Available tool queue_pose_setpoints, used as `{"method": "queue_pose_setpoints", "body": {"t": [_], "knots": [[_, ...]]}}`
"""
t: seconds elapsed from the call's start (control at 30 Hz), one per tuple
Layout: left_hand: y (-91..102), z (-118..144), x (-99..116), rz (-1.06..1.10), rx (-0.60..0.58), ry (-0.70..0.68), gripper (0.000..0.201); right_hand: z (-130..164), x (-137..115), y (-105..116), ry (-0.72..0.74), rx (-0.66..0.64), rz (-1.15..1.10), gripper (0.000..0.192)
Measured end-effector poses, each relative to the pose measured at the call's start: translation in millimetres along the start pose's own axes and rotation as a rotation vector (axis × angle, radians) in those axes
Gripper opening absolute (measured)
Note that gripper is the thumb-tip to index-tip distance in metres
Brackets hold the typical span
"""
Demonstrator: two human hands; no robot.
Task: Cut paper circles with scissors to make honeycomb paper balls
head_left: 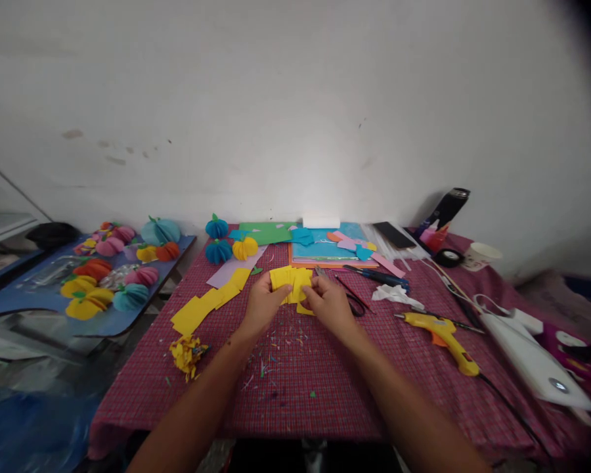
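Note:
Both my hands hold yellow paper pieces [291,277] just above the red checked tablecloth [285,387]. My left hand [266,301] pinches them at the left, thumb on top. From the other side my right hand [329,299] grips the right edge with thumb and fingers. The pieces overlap like a small fan. Another yellow piece [304,309] shows under them. To the left lies a row of overlapping yellow sheets [197,311], with a heap of yellow scraps [188,356] below it. Scissors [357,303] rest beside my right hand.
A yellow glue gun [443,335] with a cord lies right, near a white power strip [536,358], crumpled tissue [398,295] and a paper cup [480,256]. Coloured sheets [268,232] lie at the back. Paper pumpkins [94,303] fill a blue side table [128,320].

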State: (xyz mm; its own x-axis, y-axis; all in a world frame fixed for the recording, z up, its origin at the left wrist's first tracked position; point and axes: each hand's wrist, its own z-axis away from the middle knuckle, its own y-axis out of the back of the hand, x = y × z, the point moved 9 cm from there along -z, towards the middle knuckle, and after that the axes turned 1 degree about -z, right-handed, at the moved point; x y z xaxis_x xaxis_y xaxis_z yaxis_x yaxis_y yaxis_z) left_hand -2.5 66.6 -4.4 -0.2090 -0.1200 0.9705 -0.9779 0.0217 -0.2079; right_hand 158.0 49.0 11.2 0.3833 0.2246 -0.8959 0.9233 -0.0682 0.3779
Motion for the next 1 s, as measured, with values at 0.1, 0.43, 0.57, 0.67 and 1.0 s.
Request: {"method": "queue_pose_setpoints", "body": {"t": [0.1,0.43,0.57,0.67,1.0], "knots": [[-5.9,1.3,-0.2,0.018,-0.048,0.006,0.039,1.1,-4.5,0.8,0.043,0.017,0.13,0.017],[1.9,-1.0,0.9,0.004,0.001,0.003,0.04,2.0,-17.3,-0.3,0.139,-0.058,0.257,0.019],[25.2,-7.0,8.1,0.023,0.169,-0.061,0.043,8.4,-11.1,-21.4,0.074,-0.417,0.097,0.018],[27.1,-10.0,5.9,0.141,0.168,-0.032,0.048,9.7,-6.1,-21.2,0.05,-0.488,0.191,0.022],[-13.0,3.2,-8.9,0.368,-0.027,0.15,0.04,0.3,-19.5,-4.8,-0.004,-0.187,-0.461,0.039]]}}
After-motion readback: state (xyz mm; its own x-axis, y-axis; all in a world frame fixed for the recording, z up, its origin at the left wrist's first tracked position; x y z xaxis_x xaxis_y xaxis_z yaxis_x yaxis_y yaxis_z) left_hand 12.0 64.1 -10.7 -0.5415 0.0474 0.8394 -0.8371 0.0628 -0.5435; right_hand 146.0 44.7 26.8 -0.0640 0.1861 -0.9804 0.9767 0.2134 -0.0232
